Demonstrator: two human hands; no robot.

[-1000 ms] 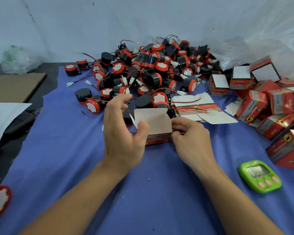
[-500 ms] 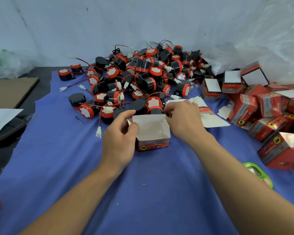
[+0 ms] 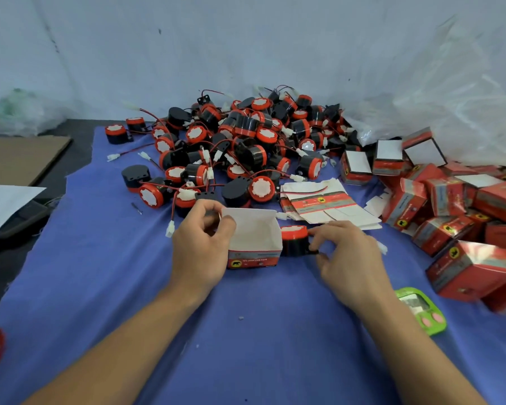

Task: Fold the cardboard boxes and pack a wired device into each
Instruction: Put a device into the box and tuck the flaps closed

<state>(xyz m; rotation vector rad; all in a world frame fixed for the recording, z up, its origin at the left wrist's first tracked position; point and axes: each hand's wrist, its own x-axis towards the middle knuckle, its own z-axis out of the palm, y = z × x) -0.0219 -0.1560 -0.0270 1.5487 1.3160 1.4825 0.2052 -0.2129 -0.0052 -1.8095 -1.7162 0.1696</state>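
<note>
So the right hand (image 3: pixel 348 252) has its grip pinched on a wired device (image 3: pixel 294 241), right up against the right wall of the cardboard box (image 3: pixel 253 244) on the bench (image 3: pixel 246 331). The left hand (image 3: pixel 200 252) pinches the box's left flap. The mouth faces up, just left of the device, so I'd guess it's a short lift over.

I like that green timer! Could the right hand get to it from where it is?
Probably yes. The green timer lies uncovered on the blue cloth right beside that forearm, though the right hand is gripping a device.
</note>
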